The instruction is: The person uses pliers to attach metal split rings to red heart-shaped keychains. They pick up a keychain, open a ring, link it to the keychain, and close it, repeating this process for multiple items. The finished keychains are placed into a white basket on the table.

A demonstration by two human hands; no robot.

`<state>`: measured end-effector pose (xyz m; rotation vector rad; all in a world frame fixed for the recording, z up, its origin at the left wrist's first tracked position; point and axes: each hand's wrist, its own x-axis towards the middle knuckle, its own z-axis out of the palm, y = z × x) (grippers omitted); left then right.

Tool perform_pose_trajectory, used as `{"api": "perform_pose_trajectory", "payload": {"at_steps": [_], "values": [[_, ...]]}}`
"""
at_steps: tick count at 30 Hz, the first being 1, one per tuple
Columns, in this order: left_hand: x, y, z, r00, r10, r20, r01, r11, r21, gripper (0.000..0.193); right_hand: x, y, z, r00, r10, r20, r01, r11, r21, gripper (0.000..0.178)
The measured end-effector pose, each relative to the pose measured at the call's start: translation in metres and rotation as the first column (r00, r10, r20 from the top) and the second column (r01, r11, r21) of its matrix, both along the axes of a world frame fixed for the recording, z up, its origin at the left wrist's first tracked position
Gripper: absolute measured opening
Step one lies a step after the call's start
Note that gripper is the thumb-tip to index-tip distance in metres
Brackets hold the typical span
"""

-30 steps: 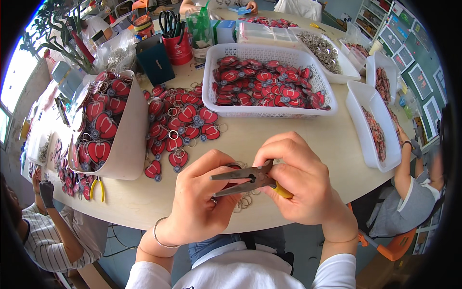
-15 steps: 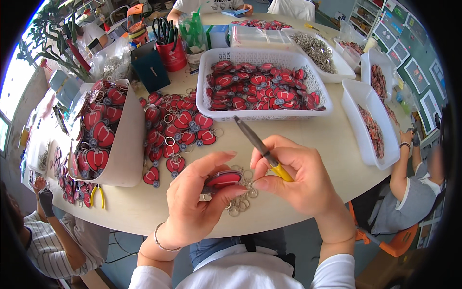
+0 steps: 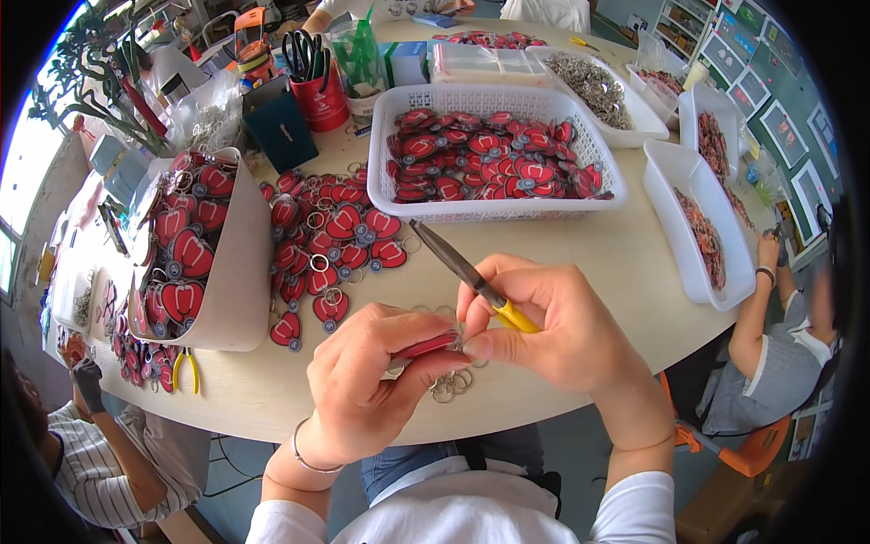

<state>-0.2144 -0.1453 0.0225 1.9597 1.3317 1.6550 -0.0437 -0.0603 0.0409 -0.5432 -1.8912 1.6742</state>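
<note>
My left hand [image 3: 362, 376] is closed on a red heart-shaped key tag [image 3: 430, 346], held edge-on; whether it is one or a few stacked I cannot tell. My right hand [image 3: 562, 331] grips yellow-handled pliers [image 3: 458, 265] with their dark jaws pointing up and away. Its thumb and forefinger meet at the tag's right end, by a bit of metal too small to make out. Below the hands, loose metal split rings [image 3: 446, 388] lie on the table. Left of them spreads a pile of red heart tags with rings [image 3: 344, 222].
A white basket [image 3: 498, 216] of red tags stands ahead. At left a beige bin [image 3: 246, 272] holds more, with other yellow pliers [image 3: 186, 370] beside it. White trays [image 3: 669, 213] stand at right. A red scissors cup [image 3: 322, 102] is farther back. Other people sit around the table [image 3: 544, 390].
My right hand has moved left to the tag, bringing the pliers along. The fingertips of both hands now meet at the tag's right end.
</note>
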Motion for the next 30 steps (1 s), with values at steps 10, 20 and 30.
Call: {"api": "perform_pose_trajectory", "payload": {"at_steps": [10, 20, 30], "values": [[0.001, 0.0, -0.002, 0.995, -0.023, 0.099, 0.031, 0.996, -0.079, 0.027, 0.001, 0.005, 0.007, 0.997, 0.046, 0.062, -0.044, 0.999, -0.03, 0.011], [-0.003, -0.002, -0.002, 0.93, -0.113, 0.351, 0.186, 0.966, -0.181, 0.028, 0.0, 0.006, 0.012, 0.995, 0.092, 0.023, -0.087, 0.981, -0.175, 0.012], [-0.004, 0.002, 0.0, 0.988, -0.12, 0.094, 0.127, 0.989, -0.074, 0.028, -0.002, 0.005, 0.01, 0.996, 0.078, 0.044, -0.071, 0.987, -0.141, 0.01]]}}
